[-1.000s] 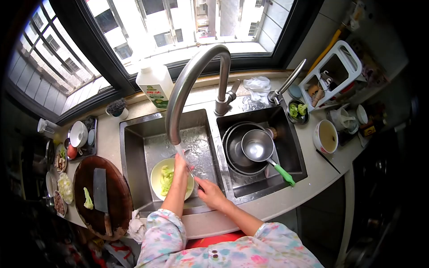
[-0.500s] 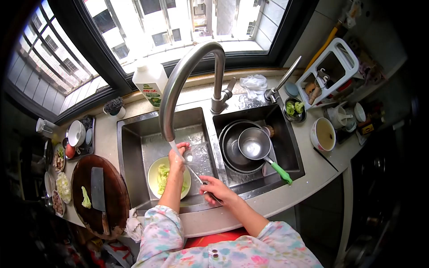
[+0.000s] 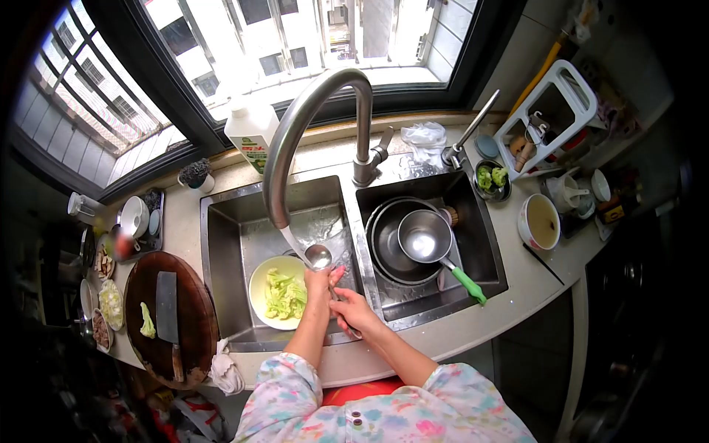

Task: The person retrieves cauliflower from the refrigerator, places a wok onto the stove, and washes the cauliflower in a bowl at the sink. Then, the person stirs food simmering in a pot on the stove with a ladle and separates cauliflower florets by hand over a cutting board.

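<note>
A metal ladle (image 3: 318,256) is tilted over the left basin, its bowl under the water stream (image 3: 293,240) from the tap (image 3: 277,170). Just below the ladle's bowl, my left hand (image 3: 322,283) is closed around the handle, its fingers partly hidden. My right hand (image 3: 354,311) grips the lower end of the same handle. Beside my left wrist, a pale bowl (image 3: 258,299) holds light green vegetable pieces (image 3: 284,293) and stands on the basin floor.
The right basin holds dark pans (image 3: 388,251) and a green-handled metal scoop (image 3: 425,236). On the left, a round cutting board (image 3: 185,292) carries a cleaver (image 3: 168,306) and a vegetable piece (image 3: 147,321). A white bottle (image 3: 251,133) stands behind the left basin.
My left hand has moved down and right from the ladle's bowl to its handle. The bowl of the ladle now shows clearly beneath the water. My right hand keeps its grip.
</note>
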The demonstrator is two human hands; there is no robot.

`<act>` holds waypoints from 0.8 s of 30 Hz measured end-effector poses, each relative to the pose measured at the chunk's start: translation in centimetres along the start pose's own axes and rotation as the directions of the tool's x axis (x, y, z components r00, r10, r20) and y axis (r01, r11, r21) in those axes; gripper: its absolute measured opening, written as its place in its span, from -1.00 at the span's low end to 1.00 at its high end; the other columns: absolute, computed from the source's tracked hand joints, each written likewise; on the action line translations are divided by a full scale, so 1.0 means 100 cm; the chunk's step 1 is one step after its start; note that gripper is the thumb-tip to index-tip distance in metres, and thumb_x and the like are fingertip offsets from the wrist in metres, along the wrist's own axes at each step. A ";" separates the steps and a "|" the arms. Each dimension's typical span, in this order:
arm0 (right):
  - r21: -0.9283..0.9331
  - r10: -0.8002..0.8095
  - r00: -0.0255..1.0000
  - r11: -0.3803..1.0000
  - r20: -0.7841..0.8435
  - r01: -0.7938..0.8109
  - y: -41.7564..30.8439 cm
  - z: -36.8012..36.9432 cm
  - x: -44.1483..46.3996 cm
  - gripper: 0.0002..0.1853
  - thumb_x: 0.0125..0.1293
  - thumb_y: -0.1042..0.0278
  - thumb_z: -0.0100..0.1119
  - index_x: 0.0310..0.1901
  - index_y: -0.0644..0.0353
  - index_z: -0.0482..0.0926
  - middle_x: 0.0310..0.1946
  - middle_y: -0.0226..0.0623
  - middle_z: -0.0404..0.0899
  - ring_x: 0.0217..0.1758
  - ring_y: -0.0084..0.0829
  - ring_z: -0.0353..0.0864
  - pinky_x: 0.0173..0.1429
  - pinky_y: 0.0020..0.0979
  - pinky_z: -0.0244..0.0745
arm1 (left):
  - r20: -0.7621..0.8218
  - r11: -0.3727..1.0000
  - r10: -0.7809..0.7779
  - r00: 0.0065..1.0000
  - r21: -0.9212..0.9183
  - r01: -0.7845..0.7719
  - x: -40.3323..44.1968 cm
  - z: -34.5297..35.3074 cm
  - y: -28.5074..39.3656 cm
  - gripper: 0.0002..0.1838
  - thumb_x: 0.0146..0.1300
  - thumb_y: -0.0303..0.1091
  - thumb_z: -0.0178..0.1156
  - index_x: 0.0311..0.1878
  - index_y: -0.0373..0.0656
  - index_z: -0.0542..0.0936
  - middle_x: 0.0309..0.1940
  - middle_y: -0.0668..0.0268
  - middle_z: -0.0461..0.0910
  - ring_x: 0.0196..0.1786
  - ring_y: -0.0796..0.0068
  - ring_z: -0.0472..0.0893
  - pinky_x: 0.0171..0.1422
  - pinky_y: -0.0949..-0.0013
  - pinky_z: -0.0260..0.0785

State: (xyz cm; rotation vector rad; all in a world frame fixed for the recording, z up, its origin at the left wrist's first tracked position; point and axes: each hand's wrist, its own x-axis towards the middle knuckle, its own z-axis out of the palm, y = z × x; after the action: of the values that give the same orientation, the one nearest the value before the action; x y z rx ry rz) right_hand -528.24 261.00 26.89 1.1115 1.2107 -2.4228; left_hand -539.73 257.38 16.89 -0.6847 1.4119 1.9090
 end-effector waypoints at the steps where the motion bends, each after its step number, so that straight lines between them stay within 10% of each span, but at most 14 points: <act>1: 0.002 0.011 1.000 1.000 0.004 -0.011 -0.001 0.001 -0.001 -0.45 0.27 0.35 0.00 0.26 0.26 0.14 -0.53 -0.40 0.38 -0.77 -0.64 0.29 -0.80 -0.57 0.11 | 0.020 0.994 0.082 0.996 0.076 -0.083 0.003 -0.004 0.001 -0.65 0.14 -0.66 -0.13 0.04 -0.36 0.25 -0.22 0.05 0.44 -0.44 0.11 0.62 -0.51 0.36 0.58; 4: 0.014 0.045 0.999 0.999 0.023 -0.045 0.001 0.002 -0.007 -0.46 0.30 0.29 -0.05 0.28 0.24 0.13 -0.53 -0.42 0.37 -0.78 -0.66 0.27 -0.81 -0.60 0.05 | 0.114 0.853 0.298 0.948 0.413 -0.318 0.027 -0.026 0.015 -0.77 0.10 -0.53 0.08 -0.15 -0.34 0.48 -0.39 0.14 0.55 -0.48 0.26 0.62 -0.54 0.39 0.50; 7: -0.036 0.022 0.998 0.999 0.060 -0.020 0.005 -0.004 -0.010 -0.45 0.28 0.32 -0.03 0.28 0.24 0.13 -0.52 -0.41 0.37 -0.78 -0.66 0.27 -0.80 -0.59 0.05 | 0.500 0.122 0.538 0.679 0.751 -0.649 0.036 -0.035 0.045 -0.78 0.05 -0.41 0.18 -0.24 -0.32 0.58 -0.48 0.14 0.61 -0.49 0.40 0.61 -0.51 0.33 0.44; 10: -0.099 -0.018 0.995 0.995 0.098 0.027 0.007 -0.013 -0.008 -0.44 0.25 0.36 0.01 0.28 0.27 0.14 -0.53 -0.40 0.38 -0.79 -0.66 0.28 -0.78 -0.59 0.06 | 0.379 0.245 0.308 0.873 0.855 -0.458 0.024 -0.023 0.080 -0.77 0.03 -0.31 0.23 -0.32 -0.29 0.62 -0.46 0.12 0.63 -0.52 0.44 0.61 -0.46 0.28 0.41; 13: -0.108 -0.084 0.992 0.990 0.099 0.095 0.002 -0.011 -0.001 -0.43 0.23 0.40 0.04 0.27 0.30 0.15 -0.55 -0.39 0.39 -0.79 -0.65 0.29 -0.77 -0.60 0.07 | 0.290 0.364 0.445 0.847 0.805 -0.467 0.022 -0.020 0.073 -0.76 0.04 -0.31 0.25 -0.31 -0.29 0.63 -0.47 0.14 0.63 -0.54 0.36 0.61 -0.51 0.32 0.42; 14: -0.113 -0.100 0.991 0.987 0.094 0.110 0.001 -0.010 0.003 -0.42 0.23 0.40 0.04 0.27 0.31 0.15 -0.56 -0.39 0.39 -0.79 -0.65 0.29 -0.76 -0.60 0.08 | 0.111 0.653 0.304 0.946 0.699 -0.292 0.017 -0.016 0.066 -0.73 0.10 -0.29 0.21 -0.25 -0.33 0.59 -0.49 0.12 0.62 -0.56 0.31 0.61 -0.58 0.36 0.41; 17: -0.124 -0.106 0.991 0.986 0.078 0.115 -0.007 -0.007 0.005 -0.45 0.22 0.42 0.04 0.24 0.33 0.17 -0.60 -0.40 0.38 -0.80 -0.64 0.29 -0.76 -0.59 0.09 | 0.003 0.919 0.137 0.991 0.374 -0.128 0.016 -0.023 0.035 -0.74 0.17 -0.34 0.08 -0.20 -0.37 0.50 -0.52 0.07 0.59 -0.61 0.35 0.58 -0.67 0.40 0.36; 24: -0.165 -0.117 0.991 0.978 0.070 0.128 0.006 -0.002 0.014 -0.58 0.23 0.41 0.02 0.12 0.31 0.28 -0.62 -0.39 0.38 -0.80 -0.61 0.30 -0.75 -0.56 0.14 | -0.120 0.975 0.054 0.991 0.222 -0.026 -0.003 -0.014 0.012 -0.83 0.13 -0.46 -0.06 -0.25 -0.33 0.43 -0.64 0.13 0.51 -0.74 0.43 0.41 -0.70 0.41 0.28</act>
State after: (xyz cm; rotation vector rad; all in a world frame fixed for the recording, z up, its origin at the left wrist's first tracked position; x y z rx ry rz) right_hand -528.82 260.91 25.46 0.9354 1.4739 -2.3681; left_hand -540.38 255.75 17.50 -0.6823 1.6977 1.7298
